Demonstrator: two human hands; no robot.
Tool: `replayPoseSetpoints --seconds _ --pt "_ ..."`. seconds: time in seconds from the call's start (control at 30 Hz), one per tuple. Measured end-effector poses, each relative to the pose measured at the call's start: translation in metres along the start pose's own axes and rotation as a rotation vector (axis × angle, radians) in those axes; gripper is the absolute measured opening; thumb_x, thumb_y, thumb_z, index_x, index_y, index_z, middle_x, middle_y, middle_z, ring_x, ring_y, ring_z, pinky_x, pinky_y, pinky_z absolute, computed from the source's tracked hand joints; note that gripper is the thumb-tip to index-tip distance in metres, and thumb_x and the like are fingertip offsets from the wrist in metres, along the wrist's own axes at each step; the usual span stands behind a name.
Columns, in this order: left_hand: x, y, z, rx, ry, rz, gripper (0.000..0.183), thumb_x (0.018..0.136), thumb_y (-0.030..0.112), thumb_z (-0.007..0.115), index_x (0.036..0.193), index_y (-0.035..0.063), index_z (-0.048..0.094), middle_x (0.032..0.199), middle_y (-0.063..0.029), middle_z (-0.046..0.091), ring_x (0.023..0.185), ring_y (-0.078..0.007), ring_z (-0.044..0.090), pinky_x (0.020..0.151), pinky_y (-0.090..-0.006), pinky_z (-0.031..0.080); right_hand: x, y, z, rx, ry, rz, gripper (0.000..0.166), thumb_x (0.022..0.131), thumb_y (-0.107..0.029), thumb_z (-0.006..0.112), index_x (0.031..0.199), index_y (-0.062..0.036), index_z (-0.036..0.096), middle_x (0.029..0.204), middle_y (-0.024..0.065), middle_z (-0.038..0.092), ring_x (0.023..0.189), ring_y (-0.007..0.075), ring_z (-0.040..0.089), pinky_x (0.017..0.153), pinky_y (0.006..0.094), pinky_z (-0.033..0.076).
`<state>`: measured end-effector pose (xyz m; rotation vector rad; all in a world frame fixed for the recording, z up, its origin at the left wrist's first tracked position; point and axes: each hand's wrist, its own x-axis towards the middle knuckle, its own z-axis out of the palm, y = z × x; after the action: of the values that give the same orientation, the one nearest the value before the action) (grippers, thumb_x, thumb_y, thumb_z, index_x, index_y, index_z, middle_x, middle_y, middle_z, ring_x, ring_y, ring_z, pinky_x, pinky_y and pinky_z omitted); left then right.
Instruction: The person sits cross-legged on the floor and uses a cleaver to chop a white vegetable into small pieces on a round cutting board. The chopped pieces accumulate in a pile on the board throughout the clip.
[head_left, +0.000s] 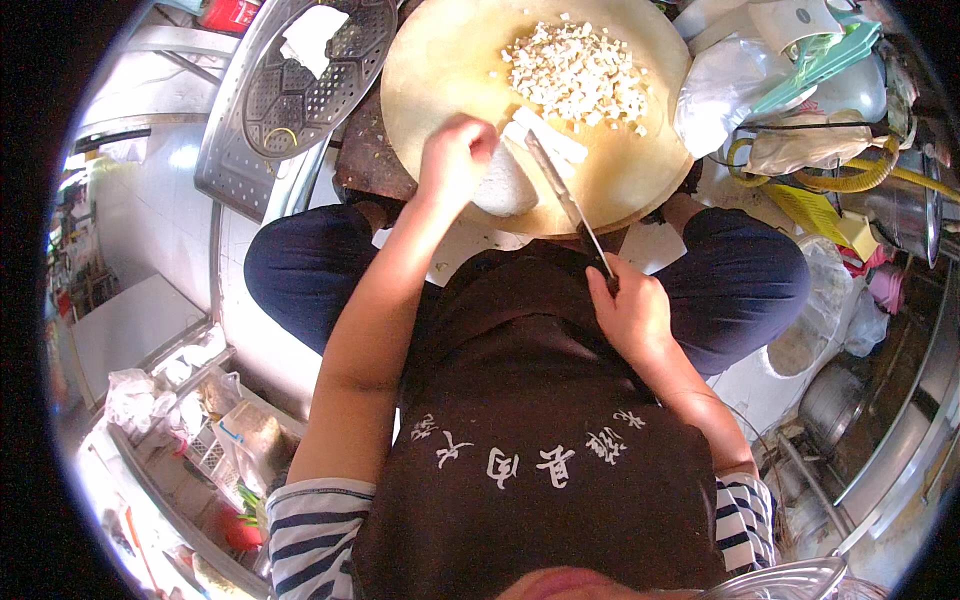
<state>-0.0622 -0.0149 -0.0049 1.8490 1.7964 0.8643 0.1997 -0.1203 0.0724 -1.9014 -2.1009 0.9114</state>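
Observation:
My right hand (631, 304) grips the dark handle of a kitchen knife (562, 191), its blade pointing up and away over a round cutting board (442, 60). Beside the blade tip lie white strips of food (551, 142). Farther back on the board is a pile of small white cubes (581, 71). My left hand (459, 150) is curled above the board's left part, somewhat blurred; whether its fingers hold anything is unclear. Right beside it, near the front edge, lies a pale, whitish rounded piece (504, 184), partly behind the hand.
A perforated metal tray (259, 97) with a white cloth-like piece (315, 37) stands at the upper left. Plastic bags (724, 94) and a yellow hose (847, 178) crowd the right side. My knees flank the board's near side.

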Motion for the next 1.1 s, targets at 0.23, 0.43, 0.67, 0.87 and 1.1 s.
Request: replayPoseSetpoints --seconds 0.23,0.43,0.67,0.87,1.1 --pt "-0.021 0.004 0.004 0.028 -0.038 0.217 0.014 0.076 0.004 0.068 0.089 0.0034 0.069 0.094 -0.0108 0.066 0.092 -0.0313 0.062 0.082 -0.0386 0.051 0.015 -0.025 0.021 -0.044 -0.029 -0.029 0.024 0.089 -0.029 0.061 0.099 -0.0069 0.065 0.071 0.0173 0.066 0.066 0.0371 0.066 0.060 0.0449 0.053" --pt "-0.023 -0.002 0.008 0.008 -0.037 0.222 0.014 0.076 0.004 0.068 0.090 0.0038 0.070 0.095 -0.0107 0.064 0.093 -0.0316 0.060 0.084 -0.0394 0.050 0.015 -0.030 0.023 -0.084 -0.059 -0.009 0.025 0.090 -0.029 0.060 0.098 -0.0055 0.064 0.072 0.0172 0.066 0.067 0.0366 0.066 0.062 0.0455 0.053" --pt "-0.023 0.001 0.007 0.012 -0.039 0.219 0.015 0.075 0.003 0.067 0.090 0.0036 0.069 0.094 -0.0109 0.064 0.093 -0.0317 0.060 0.083 -0.0394 0.050 0.026 -0.023 0.039 -0.161 -0.133 0.062 0.026 0.091 -0.030 0.058 0.094 -0.0053 0.063 0.074 0.0192 0.067 0.069 0.0370 0.067 0.065 0.0461 0.054" --pt "-0.019 -0.003 0.006 -0.069 0.112 0.124 0.017 0.076 -0.002 0.065 0.091 0.0031 0.068 0.095 -0.0120 0.066 0.086 -0.0294 0.065 0.078 -0.0357 0.052 0.022 -0.009 0.027 0.003 0.024 -0.065 0.029 0.085 -0.032 0.067 0.095 -0.0051 0.064 0.074 0.0187 0.066 0.070 0.0365 0.066 0.063 0.0444 0.053" --pt "0.010 0.007 0.001 -0.178 0.348 0.055 0.009 0.083 0.005 0.067 0.091 0.0042 0.066 0.085 -0.0113 0.065 0.072 -0.0236 0.064 0.065 -0.0330 0.052 0.031 0.006 0.021 -0.035 0.117 -0.155 0.035 0.075 -0.032 0.076 0.095 -0.0069 0.061 0.070 0.0114 0.065 0.064 0.0292 0.065 0.059 0.0380 0.051"
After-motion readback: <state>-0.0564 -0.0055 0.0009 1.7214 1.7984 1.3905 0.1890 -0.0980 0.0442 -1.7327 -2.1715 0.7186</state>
